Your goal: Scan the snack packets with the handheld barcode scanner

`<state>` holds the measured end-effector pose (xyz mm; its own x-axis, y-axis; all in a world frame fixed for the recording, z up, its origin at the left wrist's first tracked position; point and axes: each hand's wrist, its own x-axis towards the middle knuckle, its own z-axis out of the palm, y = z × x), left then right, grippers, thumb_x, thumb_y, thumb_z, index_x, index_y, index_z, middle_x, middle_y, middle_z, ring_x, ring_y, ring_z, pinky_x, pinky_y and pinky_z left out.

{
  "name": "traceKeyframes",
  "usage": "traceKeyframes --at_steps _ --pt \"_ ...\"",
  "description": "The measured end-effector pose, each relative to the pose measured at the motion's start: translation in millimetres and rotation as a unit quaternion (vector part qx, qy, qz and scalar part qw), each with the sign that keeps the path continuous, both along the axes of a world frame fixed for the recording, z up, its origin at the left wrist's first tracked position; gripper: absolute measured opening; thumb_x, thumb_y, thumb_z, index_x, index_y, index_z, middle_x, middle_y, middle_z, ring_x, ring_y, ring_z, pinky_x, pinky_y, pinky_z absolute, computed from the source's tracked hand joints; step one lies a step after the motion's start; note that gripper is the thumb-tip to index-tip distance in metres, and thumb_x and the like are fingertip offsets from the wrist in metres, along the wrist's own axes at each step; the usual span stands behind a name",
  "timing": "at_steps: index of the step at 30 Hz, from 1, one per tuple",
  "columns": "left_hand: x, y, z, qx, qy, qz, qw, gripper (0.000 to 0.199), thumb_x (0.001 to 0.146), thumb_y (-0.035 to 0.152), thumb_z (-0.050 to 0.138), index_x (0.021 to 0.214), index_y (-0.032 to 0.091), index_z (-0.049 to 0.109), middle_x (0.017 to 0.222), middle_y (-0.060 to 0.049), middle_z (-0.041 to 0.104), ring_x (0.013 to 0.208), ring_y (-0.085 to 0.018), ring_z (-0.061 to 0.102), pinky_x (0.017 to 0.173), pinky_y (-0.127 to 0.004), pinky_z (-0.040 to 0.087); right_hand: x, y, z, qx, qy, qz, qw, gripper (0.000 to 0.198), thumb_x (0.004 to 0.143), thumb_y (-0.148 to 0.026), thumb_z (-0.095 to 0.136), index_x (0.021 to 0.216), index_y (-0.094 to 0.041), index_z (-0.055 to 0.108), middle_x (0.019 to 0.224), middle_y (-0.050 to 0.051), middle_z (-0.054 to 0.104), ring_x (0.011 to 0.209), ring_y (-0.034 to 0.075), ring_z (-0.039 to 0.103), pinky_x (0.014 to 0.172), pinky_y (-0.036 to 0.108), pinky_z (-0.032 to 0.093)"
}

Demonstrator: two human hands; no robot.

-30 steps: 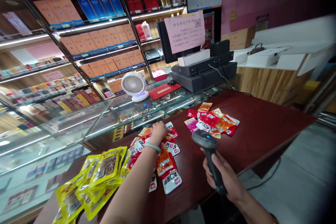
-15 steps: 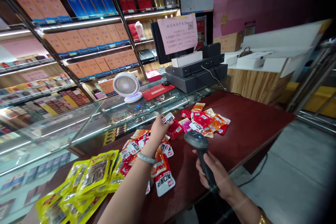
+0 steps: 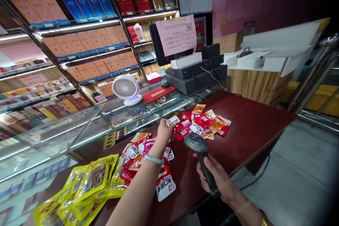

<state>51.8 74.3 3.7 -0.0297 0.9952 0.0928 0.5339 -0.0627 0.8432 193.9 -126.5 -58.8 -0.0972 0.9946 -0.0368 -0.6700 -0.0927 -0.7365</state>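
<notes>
Judging from the two heaps of small packets on the table [image 3: 254, 116], I take the work to be partway along — the far heap [image 3: 203, 122] looks like the dealt-with share, while the near heap [image 3: 134, 152] and the yellow packets [image 3: 92, 180] seem left, though I cannot confirm which are done. My left hand [image 3: 164, 134] pinches a red packet [image 3: 181, 131], thumb and fingers closed on its white end, at the far heap's near edge — my right hand [image 3: 215, 173] wraps its fingers around the scanner's handle, the scanner [image 3: 196, 143] head raised just beside that packet.
</notes>
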Motion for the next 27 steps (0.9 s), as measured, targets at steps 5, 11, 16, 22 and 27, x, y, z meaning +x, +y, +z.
traceKeyframes --at_steps 5,11,16,22,27 --pt "49.6 2.6 -22.9 -0.148 -0.274 -0.11 0.944 0.036 0.076 0.033 0.073 0.099 0.013 0.055 0.066 0.0 0.062 0.051 -0.01 0.059 0.05 -0.02 0.041 -0.1 0.8 -1.2 0.007 -0.007 -0.009 1.0 0.042 0.088 -0.055 0.058 0.11 -0.019 0.051 0.062 -0.007 0.052 0.033 0.003 0.04 0.031 0.016 0.033" --pt "45.3 4.9 -20.2 -0.157 -0.21 -0.196 0.945 0.033 0.081 0.025 0.066 0.111 0.012 0.06 0.084 -0.008 0.07 0.063 -0.013 0.066 0.054 -0.02 0.046 0.7 -1.0 -0.5 0.007 -0.002 -0.004 1.0 0.042 0.088 -0.055 0.058 0.111 -0.02 0.051 0.061 -0.008 0.051 0.033 0.003 0.04 0.032 0.015 0.033" --pt "-27.7 12.1 4.9 0.022 0.159 -0.134 0.978 0.026 0.082 0.025 0.061 0.106 0.018 0.07 0.101 -0.008 0.073 0.091 -0.019 0.067 0.085 -0.03 0.049 3.1 -1.2 1.5 -0.011 0.01 0.016 1.0 0.042 0.088 -0.053 0.06 0.112 -0.02 0.051 0.062 -0.007 0.052 0.034 0.003 0.041 0.033 0.016 0.035" --pt "-66.3 -5.4 9.5 0.008 0.506 -0.08 0.859 0.038 0.076 0.051 0.064 0.093 0.019 0.074 0.109 -0.017 0.07 0.107 -0.034 0.062 0.088 -0.042 0.046 3.8 -0.5 0.6 -0.025 0.013 0.02 0.999 0.045 0.087 -0.052 0.062 0.116 -0.02 0.051 0.061 -0.007 0.053 0.033 0.004 0.042 0.032 0.016 0.033" --pt "-63.6 -4.3 -1.7 -0.011 0.494 -0.09 0.865 0.044 0.068 0.052 0.071 0.094 0.016 0.07 0.109 -0.019 0.069 0.106 -0.036 0.061 0.084 -0.041 0.045 3.1 -0.1 1.7 -0.022 0.011 0.013 1.0 0.045 0.088 -0.052 0.061 0.117 -0.02 0.051 0.061 -0.007 0.052 0.033 0.004 0.041 0.032 0.016 0.032"
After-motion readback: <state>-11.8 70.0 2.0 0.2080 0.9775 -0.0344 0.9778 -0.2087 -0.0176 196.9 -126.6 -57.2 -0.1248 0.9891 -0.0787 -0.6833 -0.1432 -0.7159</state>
